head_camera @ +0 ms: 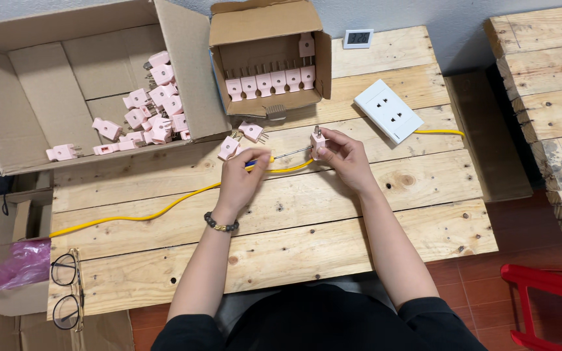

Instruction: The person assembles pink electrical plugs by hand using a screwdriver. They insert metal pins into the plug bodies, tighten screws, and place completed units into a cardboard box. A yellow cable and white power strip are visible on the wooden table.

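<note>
My left hand (242, 177) grips a screwdriver (280, 156) with a blue and yellow handle, its thin shaft pointing right. The tip meets a pink plug (318, 141) that my right hand (345, 157) holds just above the wooden table (307, 221). A yellow cable (144, 212) runs across the table under both hands, from the left edge to a white double socket (388, 110) at the right. Two loose pink plugs (242, 138) lie just beyond my left hand.
A large open cardboard box (40, 84) at the back left holds several pink plugs. A smaller box (269, 58) behind the hands holds a row of them. Glasses (66, 289) and a pink bag (11, 270) lie at the left. A red stool (548, 299) stands at the lower right.
</note>
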